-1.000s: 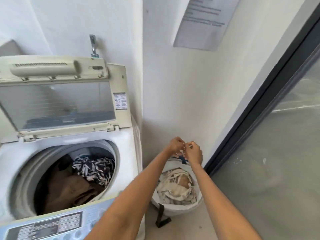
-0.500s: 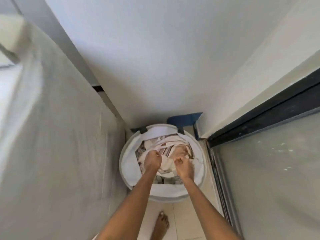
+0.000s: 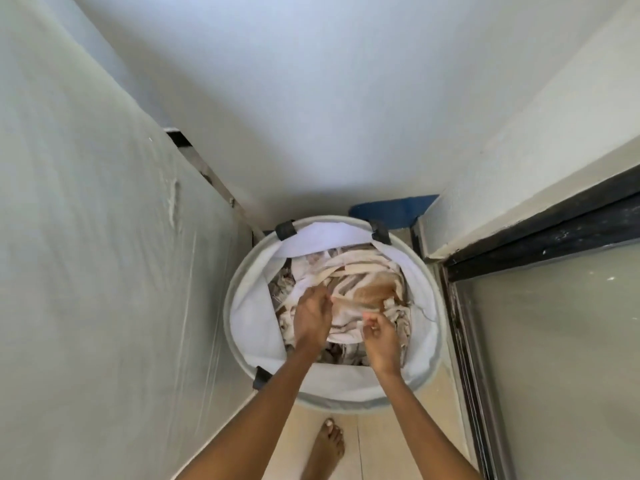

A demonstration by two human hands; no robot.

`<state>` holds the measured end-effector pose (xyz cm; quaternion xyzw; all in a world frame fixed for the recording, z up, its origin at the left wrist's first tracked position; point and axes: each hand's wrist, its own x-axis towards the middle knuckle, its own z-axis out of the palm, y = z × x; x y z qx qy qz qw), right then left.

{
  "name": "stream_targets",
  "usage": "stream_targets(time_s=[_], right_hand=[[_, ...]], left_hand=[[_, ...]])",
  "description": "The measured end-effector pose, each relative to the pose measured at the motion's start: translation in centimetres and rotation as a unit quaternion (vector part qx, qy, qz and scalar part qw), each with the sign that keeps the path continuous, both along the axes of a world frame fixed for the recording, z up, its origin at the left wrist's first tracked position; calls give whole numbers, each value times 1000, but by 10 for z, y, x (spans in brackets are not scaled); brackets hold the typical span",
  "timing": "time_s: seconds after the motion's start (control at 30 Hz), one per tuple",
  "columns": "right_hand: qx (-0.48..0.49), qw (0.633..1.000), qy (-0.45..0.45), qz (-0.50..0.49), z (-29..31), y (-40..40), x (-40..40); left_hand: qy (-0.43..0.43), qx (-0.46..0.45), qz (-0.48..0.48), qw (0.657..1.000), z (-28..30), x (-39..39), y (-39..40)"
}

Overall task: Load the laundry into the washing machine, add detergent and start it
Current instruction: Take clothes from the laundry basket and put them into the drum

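Hands in laundry basket point(image 3: 242, 327): left hand point(image 3: 311, 318) fingers curled, gripping striped laundry point(image 3: 349, 282); right hand point(image 3: 379, 336) at 4 o'clock pinches same cloth. Hands further apart than before.

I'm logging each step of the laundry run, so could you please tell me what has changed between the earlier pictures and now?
Both hands dropped from above the laundry basket into it. The left hand and right hand now pinch a pale strip of the striped laundry. The view tilted down, so the washer's open drum is out of sight. The basket and the blue object behind it stayed put.
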<state>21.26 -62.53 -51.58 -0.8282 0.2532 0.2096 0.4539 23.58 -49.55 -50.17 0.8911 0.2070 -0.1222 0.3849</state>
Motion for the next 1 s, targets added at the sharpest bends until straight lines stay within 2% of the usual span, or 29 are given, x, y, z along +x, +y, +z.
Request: stream_targets(time_s=[0.13, 0.23, 0.37, 0.5, 0.7, 1.0], right_hand=[[-23, 998, -53, 10, 70, -1, 8], [-24, 996, -82, 35, 126, 7, 15], [-6, 986, -167, -16, 207, 22, 21], [-21, 976, -202, -82, 276, 29, 23], [-76, 970, -221, -69, 359, 37, 17], [-109, 934, -324, -102, 507, 40, 35]], left_hand=[[-80, -97, 22, 992, 90, 3, -15], [-122, -131, 16, 984, 164, 33, -31], [-168, -92, -30, 981, 247, 59, -27], [-226, -76, -61, 969, 325, 63, -13], [-293, -71, -166, 939, 465, 62, -13], [-366, -142, -77, 916, 603, 54, 24]])
